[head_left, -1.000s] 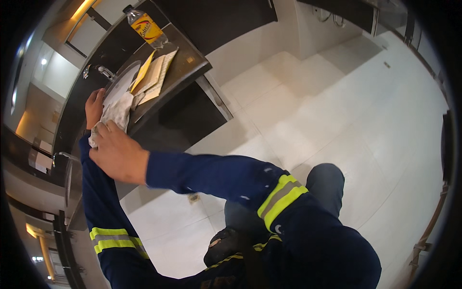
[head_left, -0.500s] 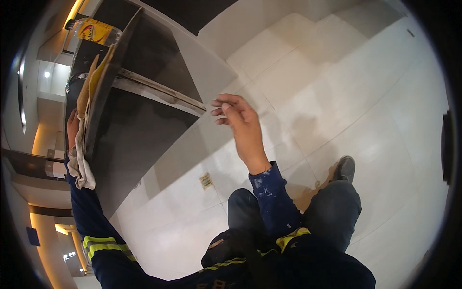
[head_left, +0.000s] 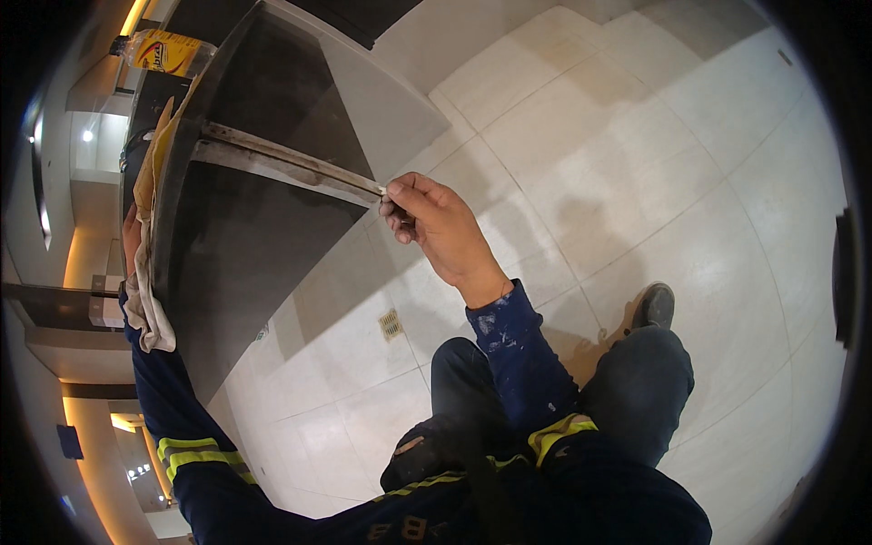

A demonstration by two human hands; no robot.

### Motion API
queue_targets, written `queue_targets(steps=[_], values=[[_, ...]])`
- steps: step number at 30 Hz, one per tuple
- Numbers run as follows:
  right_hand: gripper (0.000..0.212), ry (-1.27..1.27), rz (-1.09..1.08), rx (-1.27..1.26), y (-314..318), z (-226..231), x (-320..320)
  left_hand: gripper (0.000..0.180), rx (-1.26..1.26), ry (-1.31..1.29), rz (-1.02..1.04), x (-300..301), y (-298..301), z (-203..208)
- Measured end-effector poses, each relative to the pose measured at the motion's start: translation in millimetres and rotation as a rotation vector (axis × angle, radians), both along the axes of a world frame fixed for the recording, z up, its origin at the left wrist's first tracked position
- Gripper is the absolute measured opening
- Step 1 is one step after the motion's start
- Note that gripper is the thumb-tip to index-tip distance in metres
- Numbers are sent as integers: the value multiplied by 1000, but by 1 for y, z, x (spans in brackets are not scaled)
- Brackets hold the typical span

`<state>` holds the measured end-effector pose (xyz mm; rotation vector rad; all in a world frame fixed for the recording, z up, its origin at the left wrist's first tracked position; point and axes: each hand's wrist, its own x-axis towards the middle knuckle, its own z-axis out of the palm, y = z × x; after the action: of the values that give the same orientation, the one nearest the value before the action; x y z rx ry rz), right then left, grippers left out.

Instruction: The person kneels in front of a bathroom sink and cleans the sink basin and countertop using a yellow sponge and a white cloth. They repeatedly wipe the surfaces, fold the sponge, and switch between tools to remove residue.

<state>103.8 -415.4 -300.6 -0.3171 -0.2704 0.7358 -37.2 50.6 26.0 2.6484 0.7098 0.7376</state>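
My right hand (head_left: 431, 222) is closed in a pinch, thumb against the curled fingers. Its fingertips meet the lower end of a pale, stained strip (head_left: 272, 165) that runs between two dark panels (head_left: 263, 218). A tiny whitish bit shows at the thumb tip, too small to name. My left hand (head_left: 133, 241) is at the far left by the edge of the dark top; its fingers are mostly hidden. Beside it lie a crumpled off-white cloth (head_left: 148, 313) and a bent tan-yellow sheet (head_left: 156, 163).
A clear plastic bottle with a yellow label (head_left: 168, 54) stands past the panel edge at the upper left. Pale floor tiles (head_left: 636, 173) spread to the right, with a small floor drain (head_left: 391, 324) near my knee. My shoe (head_left: 654, 305) is at the right.
My right hand has moved slightly left to the strip's end, and its loosely spread fingers have closed into a pinch. My left hand stays by the cloth.
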Motion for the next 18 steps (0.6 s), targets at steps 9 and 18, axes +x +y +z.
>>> queue_targets(steps=[9, 18], values=[[14, -42, -76, -27, -1, 11, 8, 37, 37, 29, -16, -3, -11, 0], [13, -120, -184, -50, -16, 44, 21, 37, 173, 72, -89, 10, -19, -8]])
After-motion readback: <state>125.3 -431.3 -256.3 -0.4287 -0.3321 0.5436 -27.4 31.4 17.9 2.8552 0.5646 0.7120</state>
